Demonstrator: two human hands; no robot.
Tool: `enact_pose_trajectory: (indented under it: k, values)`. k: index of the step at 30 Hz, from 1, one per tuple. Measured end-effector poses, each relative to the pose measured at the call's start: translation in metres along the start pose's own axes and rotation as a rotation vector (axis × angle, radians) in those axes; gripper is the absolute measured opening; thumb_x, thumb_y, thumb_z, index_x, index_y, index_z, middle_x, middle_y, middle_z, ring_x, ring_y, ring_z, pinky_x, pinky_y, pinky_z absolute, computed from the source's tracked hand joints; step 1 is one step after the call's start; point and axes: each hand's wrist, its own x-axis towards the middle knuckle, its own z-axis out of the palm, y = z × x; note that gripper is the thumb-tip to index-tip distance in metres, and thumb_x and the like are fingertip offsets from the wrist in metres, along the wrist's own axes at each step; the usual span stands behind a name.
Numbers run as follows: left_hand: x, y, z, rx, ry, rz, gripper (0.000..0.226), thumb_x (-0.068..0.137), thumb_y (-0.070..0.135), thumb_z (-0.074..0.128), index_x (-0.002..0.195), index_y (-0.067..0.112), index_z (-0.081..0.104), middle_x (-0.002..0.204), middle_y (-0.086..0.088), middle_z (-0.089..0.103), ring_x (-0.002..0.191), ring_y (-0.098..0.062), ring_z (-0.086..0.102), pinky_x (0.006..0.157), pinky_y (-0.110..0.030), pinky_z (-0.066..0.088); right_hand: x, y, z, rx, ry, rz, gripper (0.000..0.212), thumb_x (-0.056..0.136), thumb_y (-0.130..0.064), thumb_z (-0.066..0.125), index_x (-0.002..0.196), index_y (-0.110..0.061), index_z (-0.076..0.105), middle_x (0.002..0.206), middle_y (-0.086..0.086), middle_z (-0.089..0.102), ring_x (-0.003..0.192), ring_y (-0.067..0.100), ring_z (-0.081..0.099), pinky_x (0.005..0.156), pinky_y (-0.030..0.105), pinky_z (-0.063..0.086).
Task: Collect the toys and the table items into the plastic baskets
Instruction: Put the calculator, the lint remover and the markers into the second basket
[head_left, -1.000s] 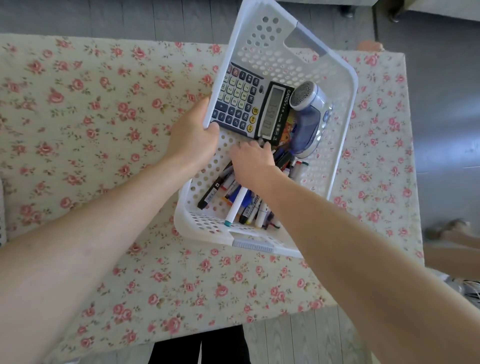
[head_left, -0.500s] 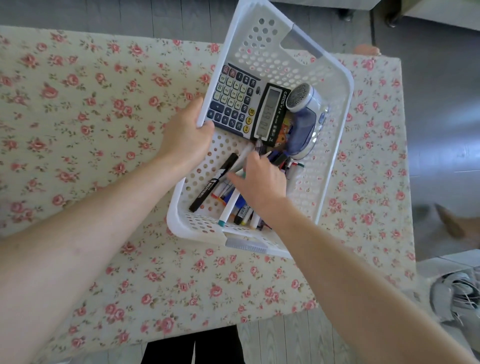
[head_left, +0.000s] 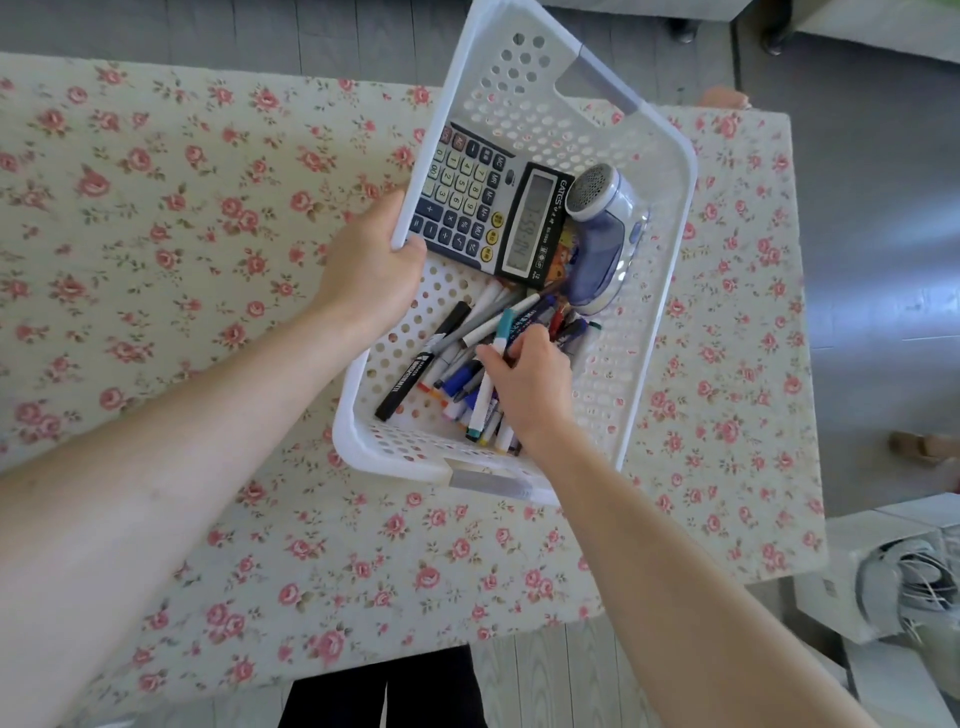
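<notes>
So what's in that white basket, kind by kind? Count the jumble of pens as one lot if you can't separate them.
Calculator: 1
Fabric shaver: 1
Orange printed item, mostly hidden under the calculator: 1
Lot of markers and pens, too tangled to count singly: 1
Total in the white basket: 4
</notes>
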Motion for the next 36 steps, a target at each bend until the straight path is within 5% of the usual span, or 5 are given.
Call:
enact_pose_trajectory:
  k: [5, 10, 19, 26, 36]
  values:
    - [-0.001, 0.003, 0.001, 0.012, 0.011, 0.012, 0.042, 0.096, 0.007, 0.036, 0.135, 0.021, 0.043, 0.082, 0.027, 0.045, 0.063, 0.006, 0.037, 0.047, 0.003, 0.034, 0.011, -0.006, 0.002, -0.395, 0.125, -0.318, 0.024, 0.095, -0.028, 0.044, 0.11, -0.012, 0.054, 0.117, 0.008, 0.053, 0.102, 0.024, 0.049, 0.077, 0.034, 0.042]
    - [-0.004, 0.005, 0.0, 0.032, 0.016, 0.012, 0.038, 0.096, 0.006, 0.036, 0.128, 0.022, 0.048, 0.091, 0.017, 0.055, 0.067, -0.004, 0.046, 0.051, -0.005, 0.038, 0.013, 0.005, 0.022, -0.728, -0.062, -0.345, 0.046, 0.097, -0.035, 0.036, 0.141, -0.02, 0.033, 0.155, 0.011, 0.014, 0.144, 0.031, 0.001, 0.113, 0.055, 0.006]
    - [-0.006, 0.0, 0.003, 0.002, 0.01, -0.006, 0.036, 0.096, 0.007, 0.036, 0.126, 0.021, 0.049, 0.093, 0.012, 0.057, 0.082, -0.017, 0.049, 0.059, -0.02, 0.037, 0.0, 0.021, 0.01, -0.403, 0.038, -0.63, 0.026, 0.09, -0.012, 0.05, 0.11, -0.003, 0.066, 0.127, 0.015, 0.058, 0.125, 0.031, 0.048, 0.106, 0.045, 0.038]
    - [-0.005, 0.001, 0.003, 0.013, 0.016, -0.039, 0.04, 0.096, 0.01, 0.037, 0.132, 0.027, 0.045, 0.086, 0.02, 0.053, 0.079, -0.017, 0.05, 0.05, -0.013, 0.039, 0.009, 0.023, -0.01, -0.417, -0.123, -0.286, 0.05, 0.096, -0.03, 0.042, 0.142, -0.011, 0.035, 0.156, 0.012, 0.014, 0.144, 0.026, 0.011, 0.116, 0.037, 0.012]
    - [-0.007, 0.005, 0.006, 0.019, 0.028, -0.015, 0.039, 0.095, 0.008, 0.038, 0.129, 0.025, 0.049, 0.094, 0.006, 0.061, 0.066, -0.014, 0.048, 0.042, -0.009, 0.035, -0.013, 0.032, -0.026, -0.004, 0.067, 0.0, 0.028, 0.096, -0.029, 0.045, 0.109, -0.007, 0.058, 0.113, 0.009, 0.058, 0.094, 0.018, 0.054, 0.074, 0.028, 0.041]
